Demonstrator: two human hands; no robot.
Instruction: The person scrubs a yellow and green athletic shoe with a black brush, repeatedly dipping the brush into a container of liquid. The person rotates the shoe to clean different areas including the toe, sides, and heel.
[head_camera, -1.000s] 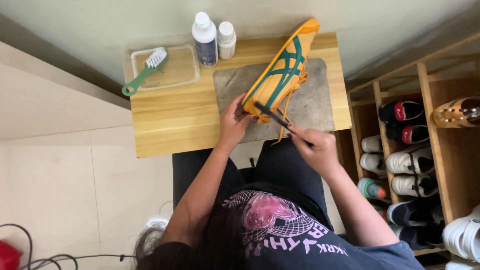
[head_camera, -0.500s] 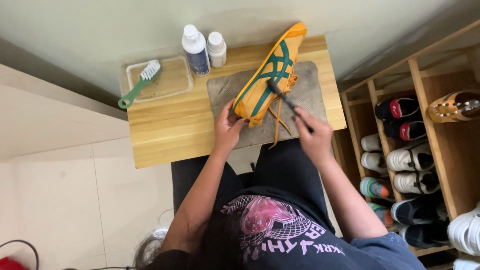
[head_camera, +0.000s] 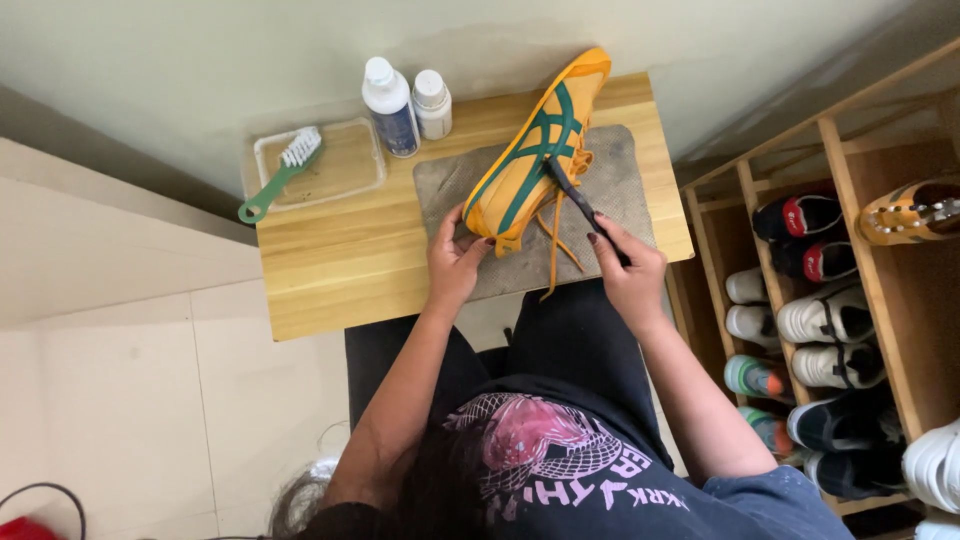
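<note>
Near the frame's centre, the left hand (head_camera: 455, 255) curls its fingers around the heel end of a yellow sneaker with green stripes (head_camera: 535, 150), which lies tilted on a grey cloth (head_camera: 620, 195) on the wooden table (head_camera: 330, 260). The right hand (head_camera: 625, 270) is clamped on a thin dark brush (head_camera: 572, 195), whose tip touches the sneaker's side by the laces.

A green-handled brush (head_camera: 281, 170) lies in a clear tray (head_camera: 362, 160) beside two white bottles (head_camera: 405, 97).
</note>
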